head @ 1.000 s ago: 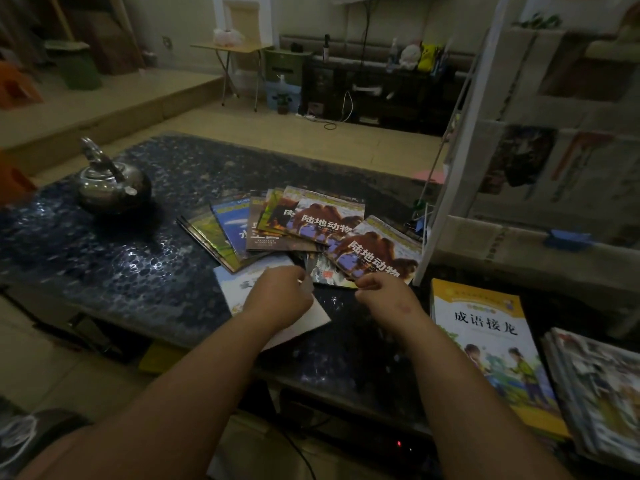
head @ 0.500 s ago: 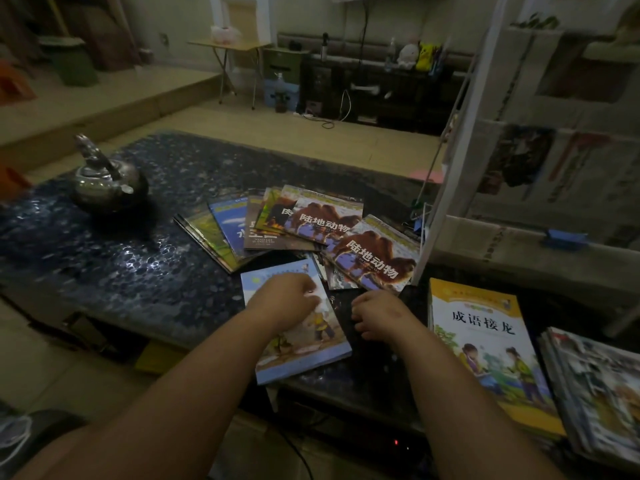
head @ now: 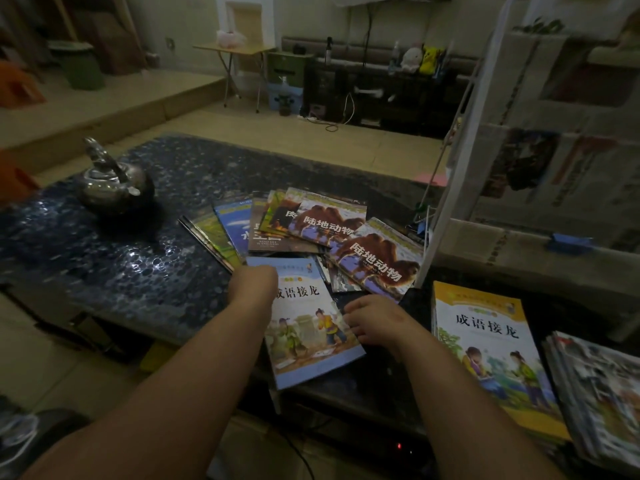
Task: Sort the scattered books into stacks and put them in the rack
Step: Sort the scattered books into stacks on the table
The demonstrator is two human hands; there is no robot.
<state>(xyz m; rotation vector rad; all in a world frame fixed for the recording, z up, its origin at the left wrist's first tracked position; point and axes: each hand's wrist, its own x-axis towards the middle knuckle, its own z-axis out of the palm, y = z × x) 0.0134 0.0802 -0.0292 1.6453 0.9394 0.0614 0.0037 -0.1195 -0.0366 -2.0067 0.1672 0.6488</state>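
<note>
A blue-bordered book (head: 304, 341) lies face up at the near edge of the dark table (head: 138, 258). My left hand (head: 254, 284) grips its upper left corner. My right hand (head: 375, 322) rests on its right edge, fingers curled. Behind it, several books fan out, among them two camel-cover books (head: 377, 259) (head: 327, 220) and a blue one (head: 232, 226). A stack topped by a yellow-bordered book (head: 491, 358) sits at the right, with another stack (head: 599, 396) beyond it. The white rack (head: 460, 140) stands at the right, lined with newspaper.
A metal kettle (head: 110, 181) stands on the table's left part. A folding table (head: 235, 50) and a dark cabinet (head: 381, 91) stand at the room's far side. A small red light (head: 399, 446) glows under the table's near edge.
The book under my left hand has been turned from its white back to its cover and drawn toward the near edge. My right hand left the camel book and moved onto this book's right edge.
</note>
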